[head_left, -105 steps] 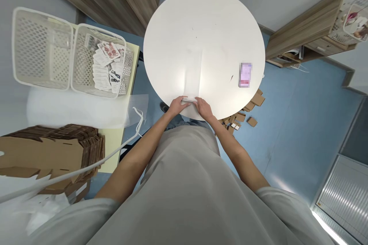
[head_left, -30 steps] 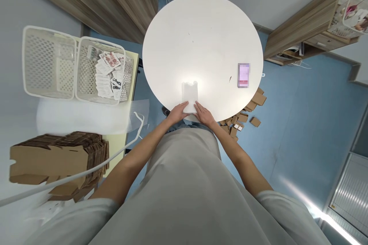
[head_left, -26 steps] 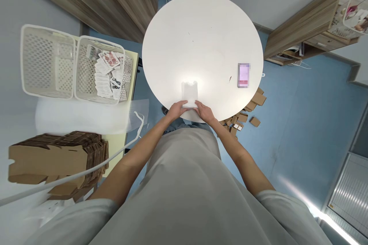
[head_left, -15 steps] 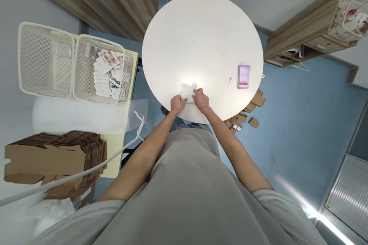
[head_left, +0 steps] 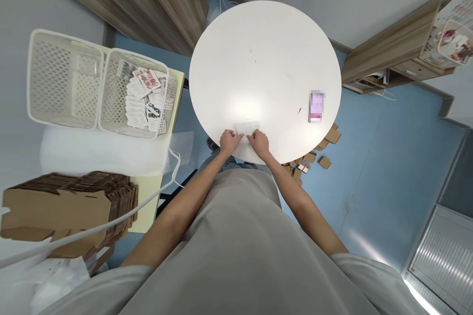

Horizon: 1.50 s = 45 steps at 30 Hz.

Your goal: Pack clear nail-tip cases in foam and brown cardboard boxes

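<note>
A small, thin, whitish translucent sheet (head_left: 247, 127) lies near the front edge of the round white table (head_left: 266, 34). My left hand (head_left: 229, 142) pinches its near left part, thumb pointing inward. Opposite it, my right hand (head_left: 259, 143) closes its thumb and fingers on the near right part. Both thumbs almost meet at the sheet's near side. Whether anything is wrapped inside the sheet cannot be made out against the white tabletop.
A pixelated purple item (head_left: 316, 107) lies on the table's right. Left, a side table holds white baskets (head_left: 64, 78), one with printed cards (head_left: 138, 108), a white roll (head_left: 92, 150) and stacked flat cardboard boxes (head_left: 55, 211). Small cardboard boxes (head_left: 325, 162) lie on the floor.
Both hands have drawn slightly nearer the table's front edge with the sheet. The sheet's ragged far edge now looks straighter, and the thumbs are closer together. The view has shifted a little.
</note>
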Tool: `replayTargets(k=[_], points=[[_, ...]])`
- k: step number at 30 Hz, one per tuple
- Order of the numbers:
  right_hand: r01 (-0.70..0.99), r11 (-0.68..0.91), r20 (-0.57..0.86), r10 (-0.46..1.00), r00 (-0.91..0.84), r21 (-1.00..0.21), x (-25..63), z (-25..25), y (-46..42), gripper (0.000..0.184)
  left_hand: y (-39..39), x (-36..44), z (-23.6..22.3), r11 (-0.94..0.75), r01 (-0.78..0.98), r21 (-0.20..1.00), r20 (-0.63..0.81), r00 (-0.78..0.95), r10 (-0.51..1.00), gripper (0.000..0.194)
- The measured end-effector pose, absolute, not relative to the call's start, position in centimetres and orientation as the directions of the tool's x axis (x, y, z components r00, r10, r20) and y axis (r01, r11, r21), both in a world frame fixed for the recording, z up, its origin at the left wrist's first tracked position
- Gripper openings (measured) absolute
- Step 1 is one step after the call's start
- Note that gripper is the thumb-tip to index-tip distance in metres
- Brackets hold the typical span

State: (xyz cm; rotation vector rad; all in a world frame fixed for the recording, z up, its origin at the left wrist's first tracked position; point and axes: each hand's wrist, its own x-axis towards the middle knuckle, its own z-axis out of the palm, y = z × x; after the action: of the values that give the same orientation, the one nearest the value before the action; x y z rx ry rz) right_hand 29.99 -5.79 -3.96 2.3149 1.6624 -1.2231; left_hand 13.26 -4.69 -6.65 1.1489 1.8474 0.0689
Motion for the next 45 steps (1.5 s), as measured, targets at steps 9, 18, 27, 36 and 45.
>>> replayTargets(k=[9, 18, 27, 36, 45], points=[[0.639, -0.62, -0.566, 0.756, 0.33, -0.455, 26.8, -4.2, -7.5, 0.022, -3.1, 12.2, -6.5, 0.399, 0.712, 0.578, -0.624, 0.071, 0.778, 0.027], [0.744, -0.496, -0.577, 0.796, 0.183, -0.448, 17.8, -5.6, 0.1, 0.021, 3.0, 3.2, -7.9, 0.467, 0.684, 0.561, -0.573, -0.087, 0.815, 0.022], [0.807, -0.44, -0.641, 0.761, 0.102, -0.394, 18.4, -4.9, 1.9, 0.013, 2.6, 5.9, -4.8, 0.445, 0.754, 0.483, -0.493, -0.186, 0.85, 0.033], [0.711, -0.355, -0.586, 0.804, -0.099, -0.607, 25.4, -2.9, -5.5, 0.02, -7.9, 5.0, -0.1, 0.428, 0.681, 0.594, -0.336, -0.272, 0.901, 0.021], [0.66, -0.28, -0.56, 0.788, -0.258, -0.698, 26.0, -1.0, -9.7, 0.019, -18.8, 4.6, 3.7, 0.61, 0.533, 0.586, -0.342, -0.52, 0.783, 0.014]])
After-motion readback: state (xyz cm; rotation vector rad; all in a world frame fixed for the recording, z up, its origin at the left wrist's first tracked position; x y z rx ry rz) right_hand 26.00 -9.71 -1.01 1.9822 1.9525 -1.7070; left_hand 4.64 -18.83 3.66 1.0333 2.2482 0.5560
